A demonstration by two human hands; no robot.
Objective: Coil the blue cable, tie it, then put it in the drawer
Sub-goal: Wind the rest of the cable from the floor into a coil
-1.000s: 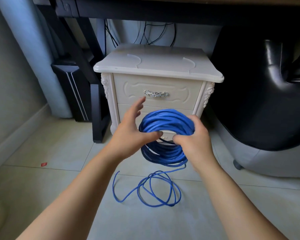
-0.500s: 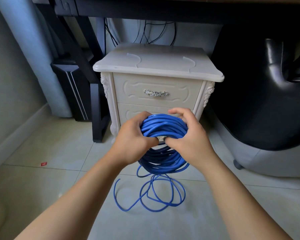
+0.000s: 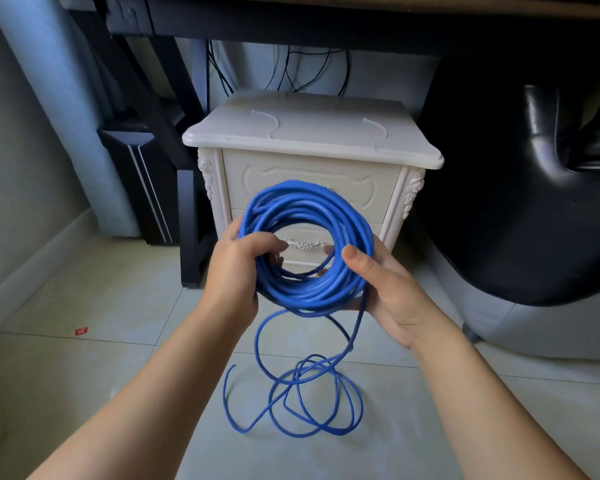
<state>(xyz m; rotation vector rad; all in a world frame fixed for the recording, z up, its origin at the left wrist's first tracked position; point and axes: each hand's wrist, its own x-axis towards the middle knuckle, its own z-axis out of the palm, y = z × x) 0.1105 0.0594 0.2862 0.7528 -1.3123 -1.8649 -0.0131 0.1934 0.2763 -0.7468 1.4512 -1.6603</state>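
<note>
A blue cable (image 3: 309, 296) is held up as a ring in front of the white cabinet (image 3: 312, 133).

The fingers (image 3: 264, 242) of the left hand (image 3: 234, 275) are curled round the ring's left side, and the thumb (image 3: 355, 259) of the right hand (image 3: 395, 296) is pressed on its right side, with the other fingers tucked behind. Both drawers (image 3: 371, 188) are shut, and the silver handle (image 3: 303, 244) of the lower one is seen through the hole. The loose loops (image 3: 326, 432) of the cable are left on the floor (image 3: 118, 289) in front of the cabinet. A black chair (image 3: 516, 202) is seen to the cabinet's right.
</note>
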